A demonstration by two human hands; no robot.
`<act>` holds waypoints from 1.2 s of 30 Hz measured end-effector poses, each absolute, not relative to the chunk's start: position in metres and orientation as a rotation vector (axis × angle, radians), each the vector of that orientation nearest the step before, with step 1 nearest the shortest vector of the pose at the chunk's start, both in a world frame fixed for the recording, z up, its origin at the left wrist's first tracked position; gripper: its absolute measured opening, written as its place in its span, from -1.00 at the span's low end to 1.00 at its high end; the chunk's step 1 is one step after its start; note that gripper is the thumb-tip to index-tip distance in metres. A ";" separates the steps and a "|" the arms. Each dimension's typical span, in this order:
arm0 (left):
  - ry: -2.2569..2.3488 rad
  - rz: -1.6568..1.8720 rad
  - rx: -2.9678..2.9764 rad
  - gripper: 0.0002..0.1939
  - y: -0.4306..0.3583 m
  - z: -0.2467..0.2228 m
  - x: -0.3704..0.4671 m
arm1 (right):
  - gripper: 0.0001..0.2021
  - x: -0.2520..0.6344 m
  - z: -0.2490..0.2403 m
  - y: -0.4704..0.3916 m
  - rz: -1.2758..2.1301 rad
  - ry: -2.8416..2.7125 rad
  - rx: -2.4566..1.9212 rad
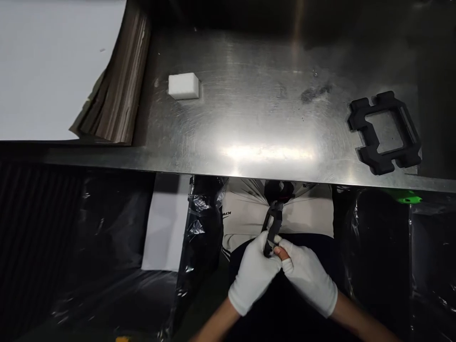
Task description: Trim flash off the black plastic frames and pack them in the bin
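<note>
Both my hands wear white gloves and meet over my lap, below the table edge. My left hand [255,268] is closed on the lower end of a dark frame-shaped part [275,227], which stands edge-on and tilted. My right hand [304,270] presses against the same end from the other side, its bare thumb tip showing through the glove. Whether the right fingers pinch something small there is hidden. Another black frame-shaped part [372,137], with a squarish opening and notched sides, lies on the metal table at the right.
The shiny metal table [242,118] spans the view. On it sit a white foam block [183,86] and, at left, a tall stack of sheets [121,85]. Plastic-lined dark bins [103,228] flank my lap; a green object [408,196] lies at the right one's rim.
</note>
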State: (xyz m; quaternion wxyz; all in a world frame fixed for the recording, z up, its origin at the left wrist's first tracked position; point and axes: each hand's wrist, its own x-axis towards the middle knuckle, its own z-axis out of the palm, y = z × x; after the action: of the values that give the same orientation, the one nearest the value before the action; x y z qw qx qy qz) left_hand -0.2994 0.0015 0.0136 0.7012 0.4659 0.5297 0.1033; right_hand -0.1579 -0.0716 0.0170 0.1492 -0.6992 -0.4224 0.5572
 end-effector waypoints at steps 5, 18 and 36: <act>1.214 0.216 1.043 -0.95 -0.001 0.011 -0.299 | -0.46 -0.161 0.016 -0.074 1.651 -1.194 -2.020; 1.287 0.179 0.984 -0.86 0.005 0.015 -0.302 | -0.50 -0.159 0.028 -0.061 1.712 -1.124 -1.998; 1.326 0.392 1.449 -0.67 0.037 0.037 -0.355 | -0.58 -0.105 -0.020 -0.002 1.253 -0.905 -1.982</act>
State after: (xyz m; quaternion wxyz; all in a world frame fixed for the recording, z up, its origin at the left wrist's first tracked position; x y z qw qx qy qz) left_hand -0.3552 0.0371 0.0369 0.5390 0.6094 0.5577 0.1647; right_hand -0.1052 -0.0025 -0.0198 0.3087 -0.7501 -0.3425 0.4741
